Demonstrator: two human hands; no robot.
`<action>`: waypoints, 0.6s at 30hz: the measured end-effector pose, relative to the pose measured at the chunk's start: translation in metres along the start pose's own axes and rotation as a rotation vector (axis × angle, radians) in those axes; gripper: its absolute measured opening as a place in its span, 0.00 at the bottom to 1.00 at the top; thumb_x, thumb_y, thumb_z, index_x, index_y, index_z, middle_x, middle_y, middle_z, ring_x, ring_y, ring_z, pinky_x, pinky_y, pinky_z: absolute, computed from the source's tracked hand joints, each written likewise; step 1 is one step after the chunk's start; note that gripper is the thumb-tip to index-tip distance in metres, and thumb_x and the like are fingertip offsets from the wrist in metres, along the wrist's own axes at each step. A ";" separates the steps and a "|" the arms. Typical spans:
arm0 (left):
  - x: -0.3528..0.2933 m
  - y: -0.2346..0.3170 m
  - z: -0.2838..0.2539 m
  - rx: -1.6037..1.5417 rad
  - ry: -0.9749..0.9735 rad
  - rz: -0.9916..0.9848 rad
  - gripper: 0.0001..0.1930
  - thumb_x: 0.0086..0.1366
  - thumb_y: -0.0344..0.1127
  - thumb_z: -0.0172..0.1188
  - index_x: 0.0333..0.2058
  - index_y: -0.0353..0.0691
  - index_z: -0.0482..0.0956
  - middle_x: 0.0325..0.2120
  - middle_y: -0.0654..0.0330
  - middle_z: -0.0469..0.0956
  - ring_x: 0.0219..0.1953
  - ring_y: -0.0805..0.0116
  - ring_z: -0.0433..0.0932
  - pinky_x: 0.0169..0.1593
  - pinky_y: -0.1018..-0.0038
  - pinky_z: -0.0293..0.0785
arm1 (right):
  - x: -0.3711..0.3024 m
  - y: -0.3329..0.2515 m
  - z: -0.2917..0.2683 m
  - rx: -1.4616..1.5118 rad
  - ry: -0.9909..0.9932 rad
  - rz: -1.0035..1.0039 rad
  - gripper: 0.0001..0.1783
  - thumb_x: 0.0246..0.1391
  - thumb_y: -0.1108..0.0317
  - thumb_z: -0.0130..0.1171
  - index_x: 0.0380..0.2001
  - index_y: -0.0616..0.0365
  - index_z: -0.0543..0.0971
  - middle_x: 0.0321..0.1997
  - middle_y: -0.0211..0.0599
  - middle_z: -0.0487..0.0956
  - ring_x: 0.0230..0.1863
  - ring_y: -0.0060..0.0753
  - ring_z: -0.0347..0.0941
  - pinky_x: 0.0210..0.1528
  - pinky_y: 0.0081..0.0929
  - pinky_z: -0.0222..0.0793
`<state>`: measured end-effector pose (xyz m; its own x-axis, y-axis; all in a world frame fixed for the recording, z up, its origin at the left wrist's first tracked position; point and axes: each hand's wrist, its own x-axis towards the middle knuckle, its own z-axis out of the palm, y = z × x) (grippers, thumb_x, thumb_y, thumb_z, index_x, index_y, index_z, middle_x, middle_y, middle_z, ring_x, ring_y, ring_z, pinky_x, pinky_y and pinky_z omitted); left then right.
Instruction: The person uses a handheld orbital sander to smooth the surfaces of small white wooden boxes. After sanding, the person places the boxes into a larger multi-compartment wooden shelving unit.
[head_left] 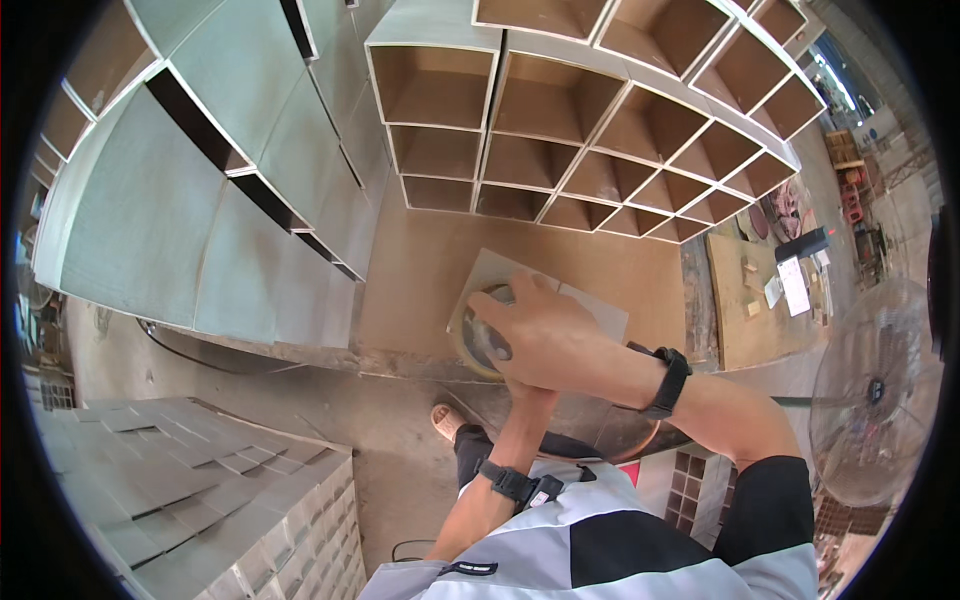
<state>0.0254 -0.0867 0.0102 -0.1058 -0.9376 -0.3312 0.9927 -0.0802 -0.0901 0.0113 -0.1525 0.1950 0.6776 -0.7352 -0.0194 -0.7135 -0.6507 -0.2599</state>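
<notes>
A ring-shaped roll of yellowish tape [462, 345] sits under my right hand [548, 328], whose fingers curl over its top and far side. My left hand [530, 392] comes up from below and meets the near side of my right hand. Its fingers are mostly hidden there, so its grip does not show. Beneath and beyond the roll lies a pale grey flat panel [490, 268], with another grey piece [598, 308] beside it on the right. Both rest on a brown work surface [420, 250].
White-edged units of brown open compartments [560, 95] rise at the far side. Tall grey panelled boxes [200, 200] stand left; more stacked grey pieces [230, 480] are at lower left. At right are a wooden board with small blocks [750, 340] and a fan [875, 390].
</notes>
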 end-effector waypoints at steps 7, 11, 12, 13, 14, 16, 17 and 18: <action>0.006 -0.003 0.006 -0.449 -0.145 -0.143 0.18 0.70 0.38 0.45 0.54 0.37 0.72 0.49 0.53 0.76 0.54 0.56 0.73 0.59 0.58 0.68 | 0.024 0.039 -0.007 0.076 0.110 0.253 0.31 0.40 0.64 0.66 0.52 0.50 0.75 0.48 0.60 0.70 0.55 0.66 0.68 0.55 0.49 0.69; 0.005 0.000 -0.010 -0.549 -0.211 -0.196 0.20 0.69 0.39 0.45 0.55 0.38 0.70 0.52 0.55 0.74 0.56 0.55 0.71 0.60 0.57 0.66 | -0.011 0.006 -0.004 0.046 0.031 0.202 0.29 0.41 0.62 0.66 0.51 0.50 0.75 0.49 0.59 0.70 0.56 0.61 0.68 0.54 0.47 0.70; 0.006 0.003 -0.009 -0.328 -0.028 -0.107 0.20 0.69 0.40 0.45 0.56 0.38 0.70 0.54 0.55 0.73 0.57 0.55 0.70 0.61 0.57 0.65 | -0.006 0.023 -0.009 0.106 0.043 0.350 0.28 0.41 0.62 0.66 0.50 0.49 0.76 0.48 0.58 0.70 0.57 0.61 0.68 0.55 0.47 0.70; 0.009 0.003 -0.004 -0.109 0.143 -0.019 0.20 0.69 0.40 0.45 0.56 0.39 0.70 0.55 0.55 0.72 0.58 0.55 0.70 0.61 0.57 0.65 | -0.006 0.037 -0.014 0.157 0.058 0.494 0.27 0.41 0.62 0.67 0.50 0.49 0.77 0.48 0.57 0.71 0.57 0.60 0.68 0.55 0.46 0.70; 0.007 0.003 0.002 -0.094 0.179 -0.013 0.21 0.69 0.41 0.44 0.58 0.40 0.69 0.56 0.55 0.71 0.59 0.56 0.68 0.62 0.57 0.64 | -0.017 0.041 -0.015 0.136 0.049 0.481 0.27 0.42 0.62 0.66 0.49 0.48 0.77 0.48 0.55 0.71 0.56 0.59 0.69 0.55 0.46 0.70; 0.007 0.002 0.010 -0.107 0.148 -0.028 0.22 0.69 0.41 0.43 0.58 0.40 0.69 0.56 0.55 0.71 0.60 0.55 0.68 0.63 0.57 0.63 | -0.040 0.045 -0.019 0.078 0.042 0.455 0.26 0.43 0.62 0.66 0.49 0.48 0.77 0.47 0.53 0.72 0.54 0.58 0.71 0.54 0.46 0.71; 0.006 0.000 0.011 -0.113 0.131 -0.041 0.22 0.69 0.41 0.43 0.58 0.39 0.68 0.57 0.55 0.71 0.60 0.55 0.67 0.64 0.57 0.63 | -0.052 0.038 -0.019 0.002 0.059 0.357 0.27 0.43 0.61 0.66 0.50 0.48 0.76 0.45 0.52 0.73 0.52 0.57 0.72 0.52 0.46 0.72; 0.006 0.002 -0.020 -0.165 -0.172 -0.077 0.22 0.69 0.41 0.43 0.58 0.39 0.69 0.57 0.56 0.71 0.61 0.55 0.67 0.65 0.58 0.62 | -0.067 0.023 -0.014 -0.057 0.072 0.254 0.27 0.43 0.60 0.66 0.50 0.48 0.75 0.44 0.52 0.73 0.50 0.56 0.73 0.50 0.46 0.73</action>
<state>0.0258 -0.0856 -0.0108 -0.1557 -0.9758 -0.1537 0.9577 -0.1110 -0.2657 -0.0532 -0.1212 0.2041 0.4623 -0.8867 -0.0076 -0.8694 -0.4516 -0.2006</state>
